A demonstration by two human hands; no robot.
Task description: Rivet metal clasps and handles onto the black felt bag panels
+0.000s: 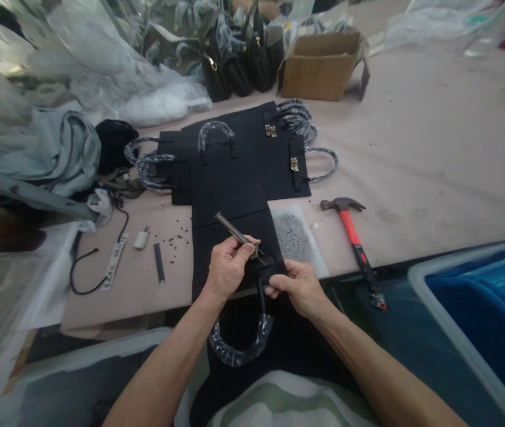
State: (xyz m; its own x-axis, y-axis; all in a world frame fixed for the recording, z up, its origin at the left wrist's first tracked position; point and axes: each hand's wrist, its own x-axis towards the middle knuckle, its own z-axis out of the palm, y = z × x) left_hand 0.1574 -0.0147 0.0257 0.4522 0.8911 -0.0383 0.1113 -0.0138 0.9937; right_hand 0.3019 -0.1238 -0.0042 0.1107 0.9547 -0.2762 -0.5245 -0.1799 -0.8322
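Observation:
A black bag panel lies in front of me, its near end reaching the table edge. My left hand is closed around a slim metal tool with a flat bar-like shank. Thin prongs at the tool's lower end point at the panel near a handle base; whether they touch it I cannot tell. My right hand pinches the panel's near right corner between thumb and fingers. From this end a plastic-wrapped handle hangs down over my lap. Part of the handle base is hidden by my fingers.
More black panels with wrapped handles and gold locks lie behind. A claw hammer rests at right, overhanging the edge, beside a speckled pad. A dark strip and small black bits lie left. A cardboard box stands behind.

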